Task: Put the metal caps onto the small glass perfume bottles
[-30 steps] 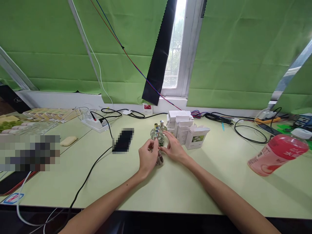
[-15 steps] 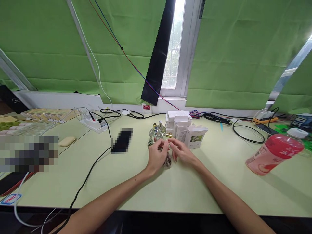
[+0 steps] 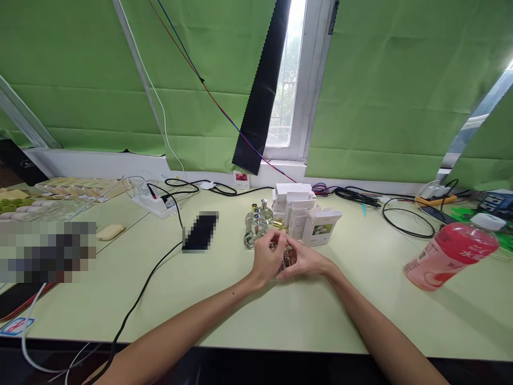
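My left hand is closed, its thumb and fingers pinched about the top of a small round glass perfume bottle. From the other side my right hand curls round the same bottle, thumb low and fingers high. Between them the hands cover most of this bottle, so its neck is largely hidden. Just beyond my left hand, several clear perfume bottles stand close together, with silver and gold tops. A gold-capped piece lies beside them. Small white boxes stand behind my right hand, some with open flaps.
A pink drink bottle leans at the right. To the left are a blurred dark phone, a black cable and a white power strip. More cables run along the back.
Both hands have moved slightly right. My right hand has closed in around the bottle, which has shifted right with them. The standing bottles are less covered now.
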`<state>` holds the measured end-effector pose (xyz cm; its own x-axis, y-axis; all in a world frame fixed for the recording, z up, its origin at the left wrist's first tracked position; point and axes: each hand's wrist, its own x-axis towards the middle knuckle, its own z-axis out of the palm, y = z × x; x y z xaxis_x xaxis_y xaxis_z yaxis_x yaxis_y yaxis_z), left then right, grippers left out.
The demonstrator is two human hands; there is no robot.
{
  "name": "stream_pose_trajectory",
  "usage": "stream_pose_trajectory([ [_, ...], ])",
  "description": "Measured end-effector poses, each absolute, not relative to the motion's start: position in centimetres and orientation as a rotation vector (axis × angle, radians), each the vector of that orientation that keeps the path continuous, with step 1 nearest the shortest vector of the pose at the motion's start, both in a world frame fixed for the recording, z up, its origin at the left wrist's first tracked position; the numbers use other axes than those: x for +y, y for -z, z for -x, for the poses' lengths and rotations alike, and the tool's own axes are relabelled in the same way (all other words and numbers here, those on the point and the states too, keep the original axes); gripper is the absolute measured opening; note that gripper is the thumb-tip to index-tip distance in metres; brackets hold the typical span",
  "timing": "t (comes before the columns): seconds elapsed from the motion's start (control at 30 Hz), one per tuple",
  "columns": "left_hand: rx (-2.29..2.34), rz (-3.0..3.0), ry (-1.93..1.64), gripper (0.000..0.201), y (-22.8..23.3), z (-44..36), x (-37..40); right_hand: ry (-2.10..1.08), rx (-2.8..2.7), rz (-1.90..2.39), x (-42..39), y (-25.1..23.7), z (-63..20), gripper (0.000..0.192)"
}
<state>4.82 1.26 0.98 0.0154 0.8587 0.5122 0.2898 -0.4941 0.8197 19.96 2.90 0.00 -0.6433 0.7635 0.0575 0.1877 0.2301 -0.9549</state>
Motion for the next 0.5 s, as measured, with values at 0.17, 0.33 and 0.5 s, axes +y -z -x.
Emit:
stream_pose_trajectory([
  [0.17,1.118,-1.831,-1.505,0.030,-0.9,-5.5,1.5,-1.384,-1.944,0.843,3.0,0.0,-19.9,0.074],
  [0.33,1.135,-1.940,-1.527,0.030,-0.5,-5.7,2.5,-1.290,-1.852,0.841,3.1,0.1,-19.6,0.074],
  [0.5,1.106,-2.038,-1.585,0.028,-0.4,-5.6,3.1,-1.236,-1.817,0.864,3.2,0.3,-19.3,0.075],
])
